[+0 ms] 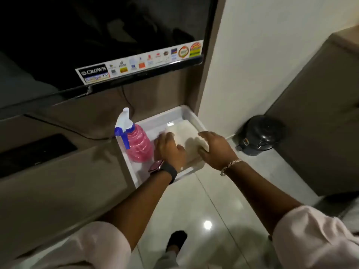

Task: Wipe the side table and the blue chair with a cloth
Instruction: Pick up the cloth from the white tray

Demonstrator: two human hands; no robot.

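A folded white cloth (185,135) lies in a white plastic tray (167,118) that sits at the right end of a brown TV unit. My left hand (170,149) rests flat on the cloth's left part. Over the cloth's right corner, my right hand (215,149) has its fingers curled around the edge. A pink spray bottle (138,146) with a white and blue trigger head stands upright in the tray, just left of my left hand. No side table or blue chair is in view.
A large black television (108,45) hangs over the brown TV unit (58,171). A small black pedal bin (259,134) stands on the glossy tiled floor by the white wall. A brown cabinet (320,123) is at the right. My foot (175,242) is below.
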